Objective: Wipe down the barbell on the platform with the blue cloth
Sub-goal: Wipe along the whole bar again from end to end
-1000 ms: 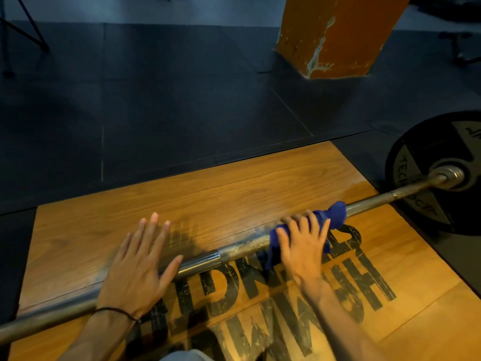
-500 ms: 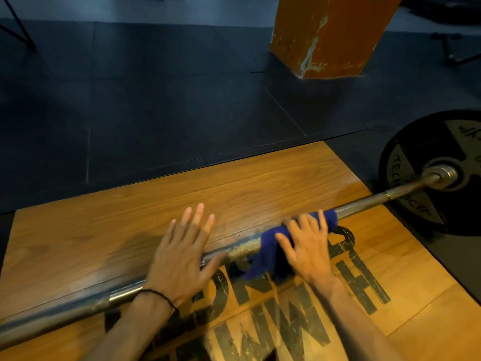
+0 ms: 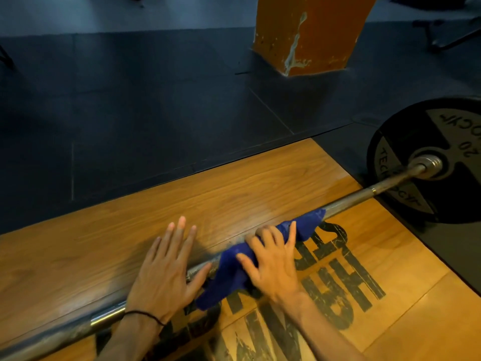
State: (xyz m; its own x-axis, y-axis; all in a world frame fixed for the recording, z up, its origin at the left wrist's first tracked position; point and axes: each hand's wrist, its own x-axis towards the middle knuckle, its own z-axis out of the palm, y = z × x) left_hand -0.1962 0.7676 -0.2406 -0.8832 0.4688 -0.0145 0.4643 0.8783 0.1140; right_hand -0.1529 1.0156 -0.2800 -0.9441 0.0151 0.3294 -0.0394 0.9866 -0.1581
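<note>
The steel barbell [image 3: 348, 201] lies diagonally across the wooden platform [image 3: 117, 230], from the lower left up to a black 20 plate [image 3: 390, 131] at the right. A blue cloth [image 3: 229, 267] is draped over the middle of the shaft. My right hand [image 3: 273, 261] presses down on the cloth with its fingers spread over the bar. My left hand [image 3: 164, 269] lies flat on the shaft just left of the cloth, fingers straight, thumb close to the cloth's edge. A black band circles my left wrist.
Large black lettering is painted on the platform's near half [image 3: 346, 282]. Dark rubber flooring [image 3: 130, 100] surrounds the platform. An orange pillar [image 3: 312, 35] with chipped paint stands beyond the bar. Dark equipment legs [image 3: 447, 35] show at the top right.
My left hand has slid right along the bar until it sits beside the cloth. My right hand and the cloth have shifted a little left along the shaft.
</note>
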